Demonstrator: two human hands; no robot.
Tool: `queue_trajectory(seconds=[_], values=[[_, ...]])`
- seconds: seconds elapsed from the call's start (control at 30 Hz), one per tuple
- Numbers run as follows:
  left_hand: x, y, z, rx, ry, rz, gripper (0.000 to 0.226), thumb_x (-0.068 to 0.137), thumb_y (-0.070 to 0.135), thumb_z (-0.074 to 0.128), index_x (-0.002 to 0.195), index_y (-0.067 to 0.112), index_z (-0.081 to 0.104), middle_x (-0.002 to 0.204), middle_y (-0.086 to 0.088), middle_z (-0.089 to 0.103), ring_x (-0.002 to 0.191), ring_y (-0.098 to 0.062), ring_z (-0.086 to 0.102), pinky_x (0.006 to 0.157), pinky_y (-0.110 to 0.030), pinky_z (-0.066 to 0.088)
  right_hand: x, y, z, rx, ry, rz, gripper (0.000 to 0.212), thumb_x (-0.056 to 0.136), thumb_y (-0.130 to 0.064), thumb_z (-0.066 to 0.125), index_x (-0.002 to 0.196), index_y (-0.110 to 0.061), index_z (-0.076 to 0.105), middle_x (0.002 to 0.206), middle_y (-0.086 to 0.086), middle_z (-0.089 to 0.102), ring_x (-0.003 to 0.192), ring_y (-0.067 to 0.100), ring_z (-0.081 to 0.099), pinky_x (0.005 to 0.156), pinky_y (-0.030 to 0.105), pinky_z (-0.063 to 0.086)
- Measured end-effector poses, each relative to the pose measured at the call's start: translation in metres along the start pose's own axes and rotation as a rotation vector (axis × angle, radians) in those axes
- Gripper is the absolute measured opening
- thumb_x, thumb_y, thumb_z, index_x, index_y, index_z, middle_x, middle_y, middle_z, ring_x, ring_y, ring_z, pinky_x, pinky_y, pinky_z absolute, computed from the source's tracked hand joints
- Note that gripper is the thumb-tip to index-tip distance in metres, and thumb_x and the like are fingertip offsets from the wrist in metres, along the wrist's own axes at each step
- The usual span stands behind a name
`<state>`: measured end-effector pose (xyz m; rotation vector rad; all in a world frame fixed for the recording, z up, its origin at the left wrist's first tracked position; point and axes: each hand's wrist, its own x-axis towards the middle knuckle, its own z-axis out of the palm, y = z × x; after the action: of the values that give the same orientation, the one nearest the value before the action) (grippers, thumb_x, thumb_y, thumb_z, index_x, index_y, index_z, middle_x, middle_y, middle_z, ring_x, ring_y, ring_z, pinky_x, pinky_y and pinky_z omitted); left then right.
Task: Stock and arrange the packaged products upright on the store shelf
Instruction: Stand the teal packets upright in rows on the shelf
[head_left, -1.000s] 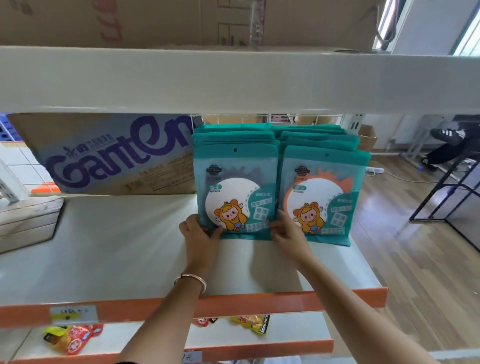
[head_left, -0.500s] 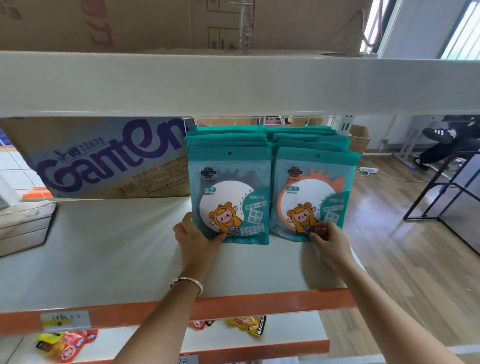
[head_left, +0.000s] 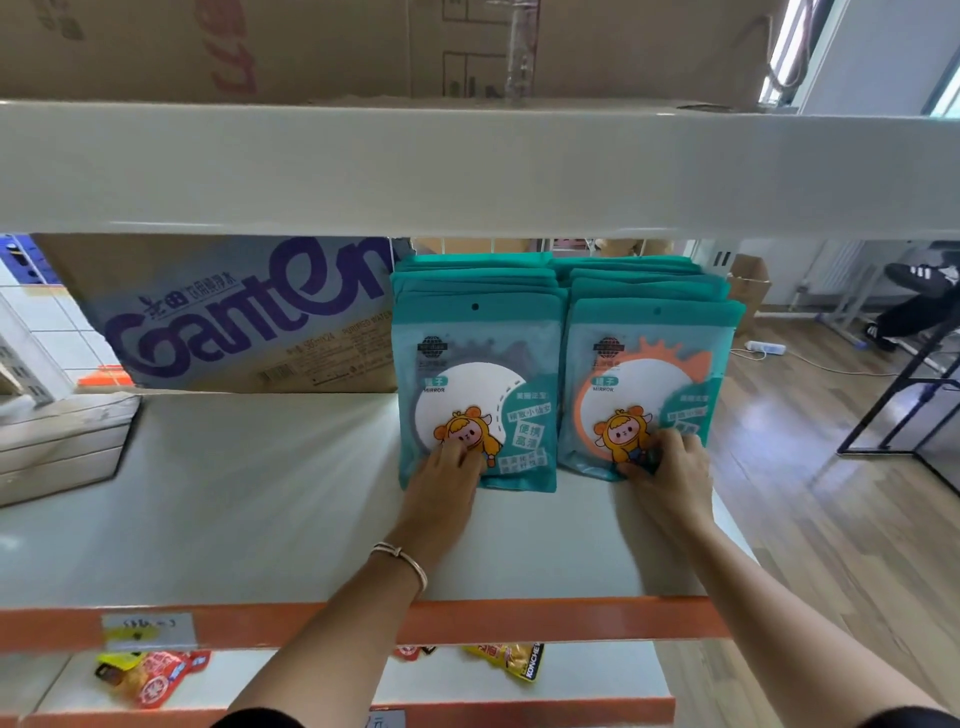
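- On the middle shelf (head_left: 260, 493), 2 rows of teal mirror packs stand upright side by side, at the right end, just beside a Ganten carton (head_left: 234, 322).
- The left hand (head_left: 441, 478) lies on the lower corner of the left front pack (head_left: 478, 374). Its fingers rest against the pack face, so its grip is loose and pressing rather than closed round anything.
- The right hand (head_left: 670, 473) has its fingers curled on the bottom of the right front pack (head_left: 649, 364), and its grip holds that pack's lower edge.
- The step in hand looks like squaring the 2 front packs so that both faces line up.
- The right front pack seems to sit a little further back and higher than the left one. The right hand should probably draw its base forward until the 2 bottom edges stand level.
- Pressure is best kept low, near the base. A push higher up could tip the soft packs backward onto the row.
- The left hand would do well to steady its row while the right one moves, because the rows touch and 1 may drag the other.
- The right row stands near the shelf's end, so any sideways nudge should go leftward.
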<state>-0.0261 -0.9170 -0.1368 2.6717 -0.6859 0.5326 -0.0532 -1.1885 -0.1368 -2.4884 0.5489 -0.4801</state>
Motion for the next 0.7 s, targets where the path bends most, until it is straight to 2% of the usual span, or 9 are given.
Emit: queue_trajectory(seconds=[0.13,0.3,0.4,0.57,0.63,0.7], values=[[0.008,0.001,0.000,0.014,-0.058,0.037,0.008,0.082,0.007,0.063,0.089,0.011,0.062,0.097,-0.010,0.057,0.087,-0.026,0.059,0.070,-0.039,0.055,0.005,0.002,-0.003,0.010,-0.040,-0.049,0.040,0.071,-0.024,0.078,0.097,-0.005,0.054,0.109,0.016,0.050,0.100,0.035,0.047,0.080,0.046,0.046],[0.014,-0.001,0.003,0.011,-0.075,0.049,0.017,0.070,0.007,0.076,0.078,0.015,0.063,0.087,-0.007,0.058,0.078,-0.023,0.061,0.060,-0.031,0.056,0.006,0.002,-0.005,-0.076,-0.076,-0.094,0.039,0.078,-0.028,0.072,0.104,-0.005,0.053,0.112,0.015,0.048,0.104,0.034,0.045,0.082,0.042,0.045],[0.011,0.001,0.007,-0.046,-0.069,0.011,0.008,0.078,0.006,0.067,0.081,0.012,0.063,0.096,-0.008,0.058,0.087,-0.024,0.059,0.072,-0.032,0.052,0.001,0.005,-0.007,-0.108,-0.089,-0.127,0.028,0.086,-0.027,0.063,0.104,-0.007,0.055,0.108,0.013,0.048,0.099,0.035,0.048,0.076,0.039,0.044],[0.004,0.003,0.004,-0.111,-0.014,-0.007,0.012,0.088,0.014,0.054,0.092,0.008,0.064,0.101,-0.004,0.056,0.092,-0.019,0.055,0.081,-0.031,0.050,-0.009,0.016,-0.009,-0.193,-0.132,-0.237,0.025,0.093,-0.023,0.051,0.113,-0.012,0.061,0.116,0.014,0.056,0.107,0.035,0.050,0.089,0.041,0.045],[-0.003,0.005,0.000,-0.129,-0.065,-0.020,0.023,0.091,0.023,0.051,0.106,0.011,0.063,0.111,-0.001,0.056,0.103,-0.016,0.052,0.090,-0.030,0.048,-0.013,0.019,-0.010,-0.234,-0.159,-0.274,0.029,0.095,-0.025,0.048,0.118,-0.014,0.061,0.121,0.011,0.057,0.112,0.032,0.049,0.095,0.040,0.043],[-0.009,0.006,-0.003,-0.122,-0.186,-0.036,0.039,0.094,0.033,0.044,0.127,0.015,0.052,0.128,0.003,0.049,0.120,-0.013,0.043,0.102,-0.026,0.038,-0.017,0.019,-0.012,-0.236,-0.166,-0.291,0.033,0.095,-0.026,0.047,0.123,-0.014,0.060,0.125,0.009,0.056,0.116,0.031,0.049,0.099,0.038,0.041]])
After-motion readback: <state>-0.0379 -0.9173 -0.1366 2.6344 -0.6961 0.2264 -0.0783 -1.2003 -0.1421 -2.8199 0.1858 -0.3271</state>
